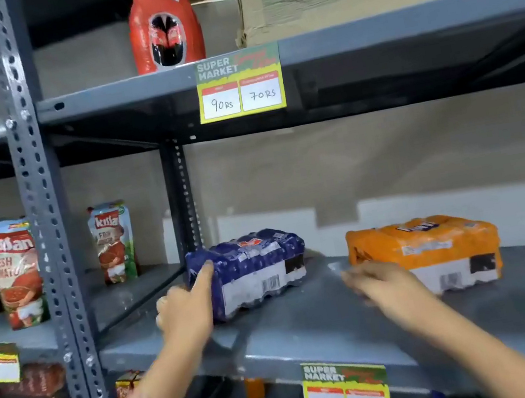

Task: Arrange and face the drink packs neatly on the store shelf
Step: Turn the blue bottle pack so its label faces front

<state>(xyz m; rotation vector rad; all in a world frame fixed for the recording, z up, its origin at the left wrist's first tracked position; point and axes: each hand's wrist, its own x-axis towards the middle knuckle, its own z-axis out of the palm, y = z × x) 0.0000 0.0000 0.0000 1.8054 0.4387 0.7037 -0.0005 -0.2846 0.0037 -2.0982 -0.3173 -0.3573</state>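
Left hand point(187, 310) presses spread fingers on the blue drink pack point(252, 270) at the shelf point(311, 333) left, probably squaring it up, while the open right hand point(378, 285) reaches toward the orange pack point(426, 251), holding nothing.

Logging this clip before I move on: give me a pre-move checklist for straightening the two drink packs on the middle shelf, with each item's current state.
1. Left hand on blue drink pack: ok, fingers touch its left end.
2. Right hand on orange drink pack: cannot tell, blurred, at its front left corner.
3. Blue pack square to shelf edge: not ok, angled.
4. Orange pack square: not ok, slightly skewed.
5. Packs side by side: not ok, a gap separates them.
6. Bare shelf ahead of the packs: ok.
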